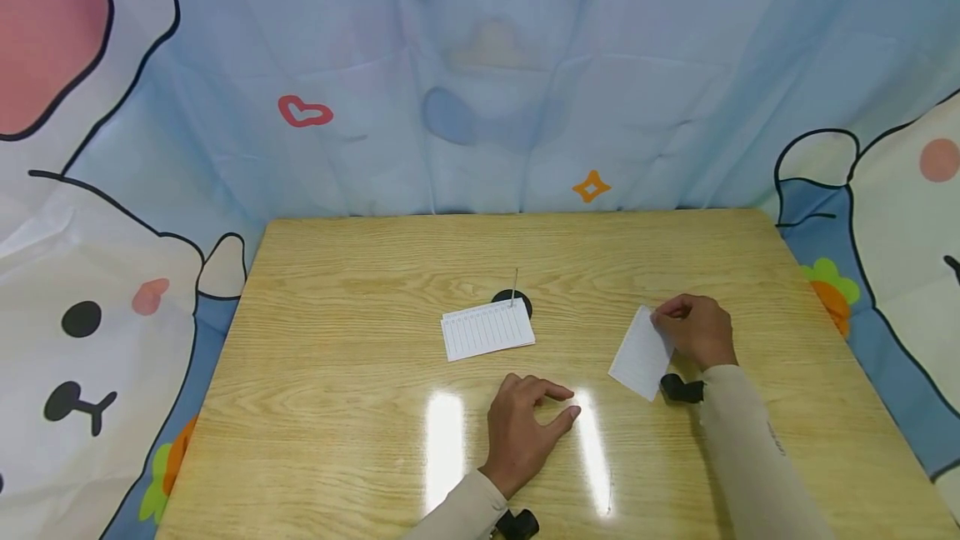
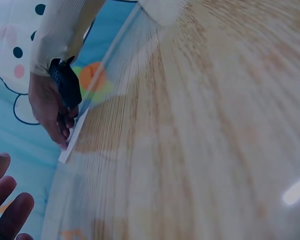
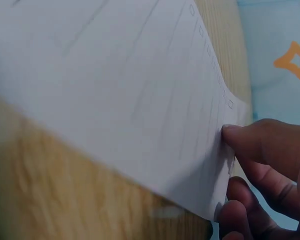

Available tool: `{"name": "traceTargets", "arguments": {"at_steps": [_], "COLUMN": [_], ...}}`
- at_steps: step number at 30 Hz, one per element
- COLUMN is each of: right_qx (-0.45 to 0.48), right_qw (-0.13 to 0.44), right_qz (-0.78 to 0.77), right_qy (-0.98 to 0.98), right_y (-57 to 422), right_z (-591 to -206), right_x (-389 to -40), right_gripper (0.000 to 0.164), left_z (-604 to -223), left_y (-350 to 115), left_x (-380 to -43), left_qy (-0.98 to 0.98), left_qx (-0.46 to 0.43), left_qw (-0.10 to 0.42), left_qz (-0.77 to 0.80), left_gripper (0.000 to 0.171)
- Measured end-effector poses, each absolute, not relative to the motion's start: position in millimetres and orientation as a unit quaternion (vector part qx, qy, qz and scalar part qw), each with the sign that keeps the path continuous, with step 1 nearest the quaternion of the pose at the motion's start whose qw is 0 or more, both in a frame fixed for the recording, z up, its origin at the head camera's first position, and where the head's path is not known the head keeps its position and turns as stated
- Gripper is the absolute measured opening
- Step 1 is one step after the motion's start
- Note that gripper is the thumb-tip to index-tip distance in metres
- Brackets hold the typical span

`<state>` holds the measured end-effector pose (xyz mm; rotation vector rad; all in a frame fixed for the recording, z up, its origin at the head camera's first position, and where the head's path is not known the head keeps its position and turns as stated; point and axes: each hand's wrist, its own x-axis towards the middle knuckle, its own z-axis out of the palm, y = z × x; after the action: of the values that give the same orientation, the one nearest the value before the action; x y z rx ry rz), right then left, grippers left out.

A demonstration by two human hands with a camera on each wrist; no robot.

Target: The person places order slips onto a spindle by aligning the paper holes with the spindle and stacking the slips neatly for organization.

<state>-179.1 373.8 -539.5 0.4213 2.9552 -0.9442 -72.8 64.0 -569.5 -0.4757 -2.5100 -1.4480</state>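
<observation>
On the right side of the table, my right hand pinches a small white lined sheet of paper by its upper edge, thumb on the face. Ruled lines and a row of little checkbox squares show on the sheet in the right wrist view. My left hand is over the front middle of the table, thumb and index finger spread apart with nothing between them. Beyond it, several lined sheets lie stacked on a spike holder, whose thin upright metal pin rises at their top edge. They partly hide its round black base.
The wooden table ends at a light blue cartoon-printed curtain behind and at both sides. A black wrist camera sits beneath the right wrist, another beside the left sleeve. Bright light reflections streak the table's front.
</observation>
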Motion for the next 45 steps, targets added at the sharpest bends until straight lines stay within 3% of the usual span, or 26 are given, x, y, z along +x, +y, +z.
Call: {"name": "traceTargets", "arguments": {"at_steps": [15, 32, 45], "right_qx": [0.072, 0.098, 0.114], "right_qw": [0.03, 0.056, 0.066], "right_qz": [-0.344, -0.519, -0.579], "right_qy": [0.936, 0.847, 0.805], "right_y": [368, 344, 313], "right_z": [-537, -531, -525], "right_x": [-167, -145, -141], "right_gripper": [0.023, 0.037, 0.03], "left_z": [-568, -566, -564], "left_y": [61, 53, 44], "left_x": [-76, -84, -87], "left_qy": [-0.851, -0.838, -0.826], "left_qx": [-0.148, -0.124, -0.085], "left_qw": [0.102, 0.103, 0.083], "left_qz": [-0.493, -0.521, -0.551], "left_gripper": [0.014, 0.014, 0.008]}}
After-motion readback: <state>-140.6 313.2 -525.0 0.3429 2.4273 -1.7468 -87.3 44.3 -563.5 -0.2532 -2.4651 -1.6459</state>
